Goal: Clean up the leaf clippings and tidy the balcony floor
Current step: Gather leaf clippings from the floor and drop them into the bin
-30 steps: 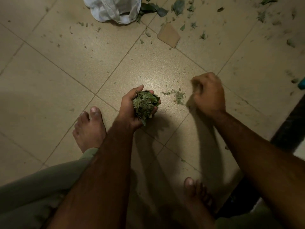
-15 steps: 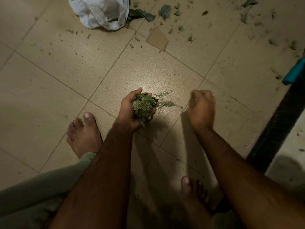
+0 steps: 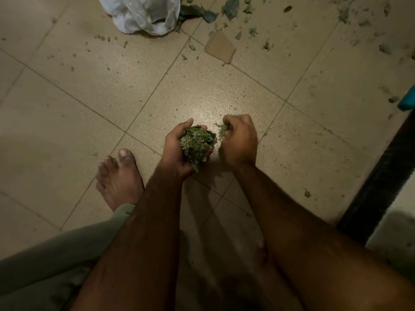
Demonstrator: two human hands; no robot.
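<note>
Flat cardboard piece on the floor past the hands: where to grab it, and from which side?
Probably the near edge, coming in low from the person's side. The cardboard piece lies flat on the tile floor, so nothing stands up to wrap: slip fingertips under that edge, thumb on top, and pinch.

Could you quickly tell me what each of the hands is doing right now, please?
Left hand: closed around a clump of leaf clippings.
Right hand: curled, pinching a few loose clippings.
</note>
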